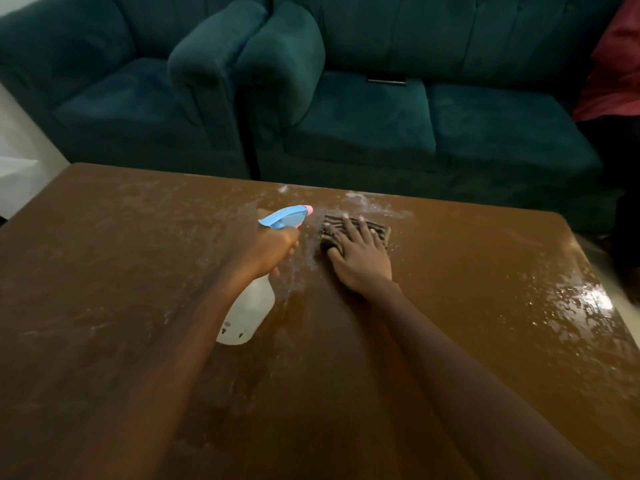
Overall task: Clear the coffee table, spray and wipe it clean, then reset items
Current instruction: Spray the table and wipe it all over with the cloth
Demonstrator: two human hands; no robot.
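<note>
The brown coffee table fills the lower view, its top wet with white foamy streaks. My left hand grips the neck of a white spray bottle with a blue trigger head and pink nozzle, held tilted above the table and pointing toward the far edge. Just to its right, my right hand lies flat with fingers spread, pressing a dark striped cloth onto the wet surface near the table's far middle.
A dark teal armchair and a matching sofa stand close behind the table's far edge. A thin dark object lies on the sofa seat. Red fabric shows at the right edge. Pale floor is at the left.
</note>
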